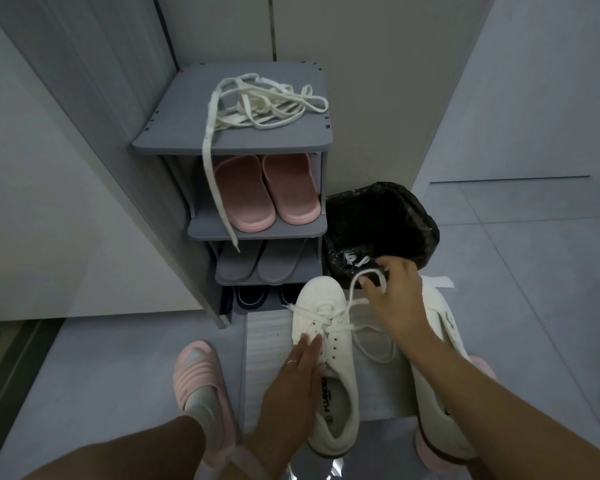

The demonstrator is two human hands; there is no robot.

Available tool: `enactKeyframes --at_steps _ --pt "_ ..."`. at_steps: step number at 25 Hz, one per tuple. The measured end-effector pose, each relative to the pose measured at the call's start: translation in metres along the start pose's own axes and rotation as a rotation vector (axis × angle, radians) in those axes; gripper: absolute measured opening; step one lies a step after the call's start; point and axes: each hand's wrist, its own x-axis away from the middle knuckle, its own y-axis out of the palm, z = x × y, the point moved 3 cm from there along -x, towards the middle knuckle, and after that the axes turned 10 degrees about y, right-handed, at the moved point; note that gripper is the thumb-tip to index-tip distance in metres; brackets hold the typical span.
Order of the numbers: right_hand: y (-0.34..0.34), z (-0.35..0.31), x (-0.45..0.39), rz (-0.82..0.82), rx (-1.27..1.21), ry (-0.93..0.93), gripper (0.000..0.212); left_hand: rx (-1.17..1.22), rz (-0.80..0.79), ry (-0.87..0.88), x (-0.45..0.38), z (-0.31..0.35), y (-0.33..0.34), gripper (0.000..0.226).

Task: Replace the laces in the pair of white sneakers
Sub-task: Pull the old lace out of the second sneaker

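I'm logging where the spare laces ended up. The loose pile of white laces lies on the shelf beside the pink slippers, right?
Not quite. The head view shows the loose laces on the top of the shoe rack, above the pink slippers; one end hangs down past them.

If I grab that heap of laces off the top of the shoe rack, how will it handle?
Probably floppy: one end of the heap of laces already droops over the shoe rack edge past the pink slippers. Likely tangled, since the strands loop over each other, so it may lift as one clump. It looks light and flat, unlikely to roll.
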Motion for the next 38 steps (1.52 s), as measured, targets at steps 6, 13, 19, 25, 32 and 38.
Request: enactKeyframes --at_steps 6,13,19,25,32,38 --pt "0.058 0.016 0.042 -0.17 -0.064 0.082 0.011 -0.013 0.009 -0.016 0.0 0.0 0.002 0.042" --pt "0.028 0.004 0.006 -0.355 0.25 -0.327 0.014 0.09 0.064 -0.094 0.003 -0.006 0.001 0.082" --pt "0.034 0.003 0.026 -0.277 0.468 -0.497 0.019 0.109 0.067 -0.098 0.005 -0.008 0.003 0.081" --pt "-0.079 -0.011 -0.038 0.419 -0.348 0.023 0.01 0.105 0.039 -0.092 0.005 -0.006 0.004 0.032" --pt "-0.083 0.002 -0.021 0.358 -0.505 0.036 0.014 0.108 0.077 -0.059 0.005 -0.009 0.007 0.038" --pt "-0.117 -0.026 -0.028 0.291 -0.385 -0.074 0.012 0.066 0.104 -0.051 0.005 -0.004 0.004 0.035"
